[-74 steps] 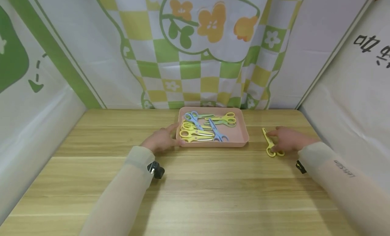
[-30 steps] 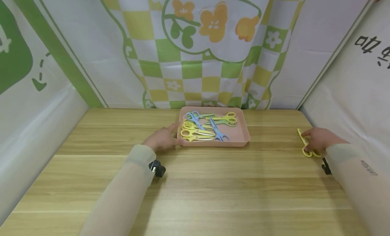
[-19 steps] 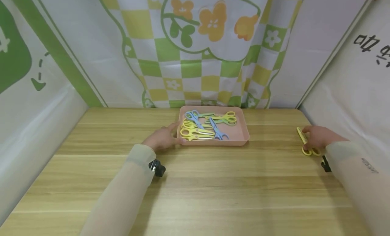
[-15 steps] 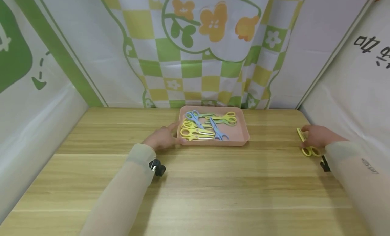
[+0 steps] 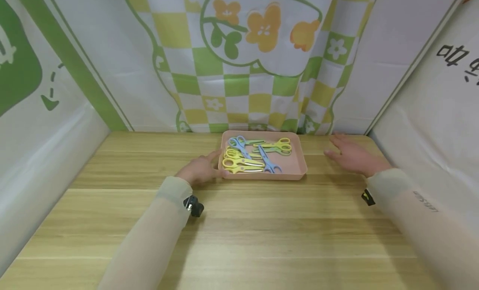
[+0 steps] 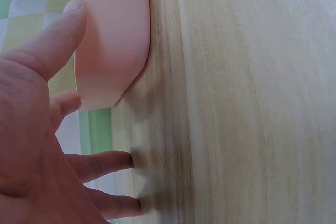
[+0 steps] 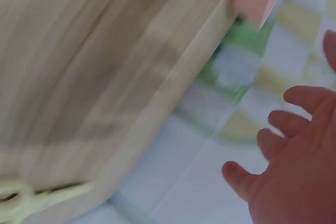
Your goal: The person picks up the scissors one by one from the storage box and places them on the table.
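My left hand [image 5: 200,169] rests at the left front corner of the pink tray [image 5: 293,163], with thumb and index finger touching it. In the left wrist view the remaining fingers stretch down to the tabletop, straight and spread. Several small scissors lie in the tray: yellow scissors [image 5: 241,163], blue scissors [image 5: 264,157] and green scissors [image 5: 278,151]. My right hand [image 5: 353,156] holds nothing; its fingers are loosely spread over the table right of the tray. A pair of yellow scissors [image 7: 23,203] lies on the table in the right wrist view, blurred; the right wrist hides it in the head view.
The wood-grain table [image 5: 262,236] reaches back to a checked curtain [image 5: 248,90]. White walls rise on its left and right sides. The tray stands close to the curtain. A small black wrist camera [image 5: 193,206] hangs under the left wrist.
My right hand slid one pair of yellow scissors to the right along the table, let go of it, and has moved back left towards the tray. The left hand has stayed at the tray.
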Action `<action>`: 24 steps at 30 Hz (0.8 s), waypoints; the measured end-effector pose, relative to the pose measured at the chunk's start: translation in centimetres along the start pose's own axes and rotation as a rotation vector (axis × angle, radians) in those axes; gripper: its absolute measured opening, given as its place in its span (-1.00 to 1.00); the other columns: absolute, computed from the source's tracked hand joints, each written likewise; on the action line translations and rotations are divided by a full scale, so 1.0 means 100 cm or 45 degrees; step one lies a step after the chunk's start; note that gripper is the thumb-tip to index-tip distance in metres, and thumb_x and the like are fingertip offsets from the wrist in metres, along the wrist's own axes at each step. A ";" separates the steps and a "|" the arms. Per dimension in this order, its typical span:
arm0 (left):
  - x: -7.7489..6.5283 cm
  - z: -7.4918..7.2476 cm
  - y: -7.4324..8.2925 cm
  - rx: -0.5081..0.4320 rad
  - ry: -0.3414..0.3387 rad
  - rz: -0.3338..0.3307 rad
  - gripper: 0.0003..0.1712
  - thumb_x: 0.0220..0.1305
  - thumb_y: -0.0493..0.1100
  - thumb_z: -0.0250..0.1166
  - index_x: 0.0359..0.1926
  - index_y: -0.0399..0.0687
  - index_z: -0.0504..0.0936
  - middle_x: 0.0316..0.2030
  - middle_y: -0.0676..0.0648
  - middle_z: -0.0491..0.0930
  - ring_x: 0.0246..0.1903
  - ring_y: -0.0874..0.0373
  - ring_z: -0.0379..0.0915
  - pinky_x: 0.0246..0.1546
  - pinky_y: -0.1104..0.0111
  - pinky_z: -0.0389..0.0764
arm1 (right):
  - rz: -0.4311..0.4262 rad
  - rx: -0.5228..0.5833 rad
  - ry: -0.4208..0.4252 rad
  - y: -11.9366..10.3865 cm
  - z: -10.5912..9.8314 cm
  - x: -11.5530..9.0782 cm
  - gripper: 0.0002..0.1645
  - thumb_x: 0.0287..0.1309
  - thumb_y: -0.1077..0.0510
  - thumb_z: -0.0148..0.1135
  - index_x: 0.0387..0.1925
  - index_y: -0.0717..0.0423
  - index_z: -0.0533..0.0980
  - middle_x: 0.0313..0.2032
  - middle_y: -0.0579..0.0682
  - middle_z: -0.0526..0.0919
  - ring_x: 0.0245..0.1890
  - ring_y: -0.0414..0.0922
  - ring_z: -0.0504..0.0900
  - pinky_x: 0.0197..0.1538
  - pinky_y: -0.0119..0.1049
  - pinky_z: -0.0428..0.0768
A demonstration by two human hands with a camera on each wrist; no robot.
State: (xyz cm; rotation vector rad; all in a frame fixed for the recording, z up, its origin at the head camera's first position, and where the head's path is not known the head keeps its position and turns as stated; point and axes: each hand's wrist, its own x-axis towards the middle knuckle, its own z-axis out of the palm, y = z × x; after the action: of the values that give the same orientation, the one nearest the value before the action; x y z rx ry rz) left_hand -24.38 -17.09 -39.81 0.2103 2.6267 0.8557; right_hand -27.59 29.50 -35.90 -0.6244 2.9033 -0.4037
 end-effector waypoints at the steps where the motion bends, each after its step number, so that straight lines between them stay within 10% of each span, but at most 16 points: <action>1: 0.000 0.000 0.000 0.003 0.000 -0.003 0.14 0.19 0.36 0.33 0.60 0.25 -0.10 0.43 -0.39 0.15 0.40 -0.39 -0.04 0.32 -0.25 0.02 | -0.035 -0.022 -0.001 -0.010 0.002 0.003 -0.08 0.53 -0.21 -0.13 0.48 0.46 -0.04 0.47 0.45 -0.13 0.45 0.36 -0.11 0.39 0.25 -0.02; 12: -0.002 0.000 0.003 0.043 -0.002 -0.014 0.11 0.23 0.35 0.30 0.61 0.22 -0.09 0.44 -0.43 0.09 0.39 -0.39 0.01 0.31 -0.26 0.07 | -0.334 -0.107 -0.269 -0.092 0.034 0.023 -0.11 0.49 -0.31 -0.15 0.55 0.18 0.01 0.53 0.14 0.00 0.46 0.11 0.10 0.42 0.22 -0.07; 24: -0.003 -0.001 0.002 0.038 0.014 0.005 0.11 0.22 0.35 0.31 0.60 0.23 -0.08 0.41 -0.46 0.12 0.39 -0.38 0.02 0.32 -0.21 0.09 | -0.418 -0.112 -0.378 -0.119 0.058 0.035 -0.21 0.51 -0.28 -0.17 0.52 0.10 0.15 0.49 0.05 0.16 0.47 0.02 0.11 0.42 0.23 -0.16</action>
State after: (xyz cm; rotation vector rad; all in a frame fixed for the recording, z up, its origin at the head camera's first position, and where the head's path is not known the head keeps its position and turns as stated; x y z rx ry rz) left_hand -24.14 -17.02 -39.53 0.2195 2.6512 0.8214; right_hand -25.07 16.27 -38.32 -1.0808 2.5500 -0.1972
